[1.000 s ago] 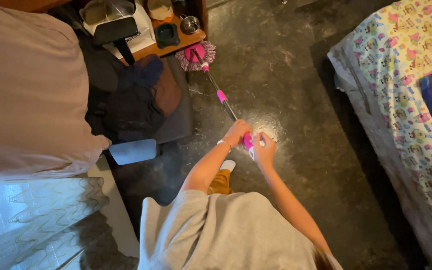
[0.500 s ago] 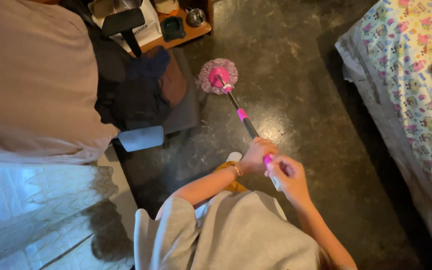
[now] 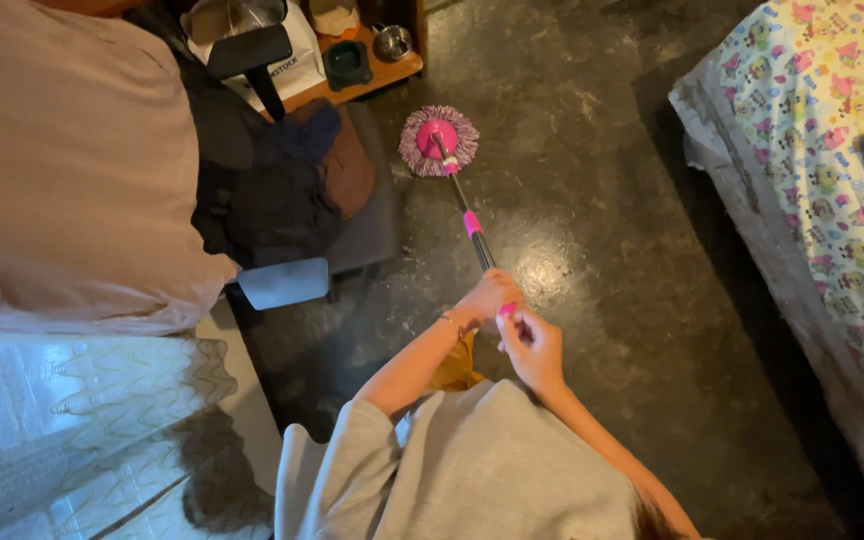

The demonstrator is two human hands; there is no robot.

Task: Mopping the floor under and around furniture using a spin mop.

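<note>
Both hands grip a pink-and-black metal mop pole (image 3: 472,232).
Left hand (image 3: 489,297) clenches the shaft; right hand (image 3: 530,340) clasps its pink end; round pink-fringed mop head (image 3: 439,140) rests on dark floor (image 3: 592,200).

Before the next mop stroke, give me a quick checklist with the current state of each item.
1. Left hand closed on the mop handle: ok.
2. Right hand closed on the handle's pink top end: ok, though the fingers hide most of it.
3. Mop head flat on the dark floor: ok, its fringe spreads round.
4. Mop head apart from the low wooden shelf: ok, a strip of floor shows between them.
5. Path toward the bed on the right: ok, bare floor.
6. Pile of dark clothes beside the mop head: not ok, close on its left.
</note>
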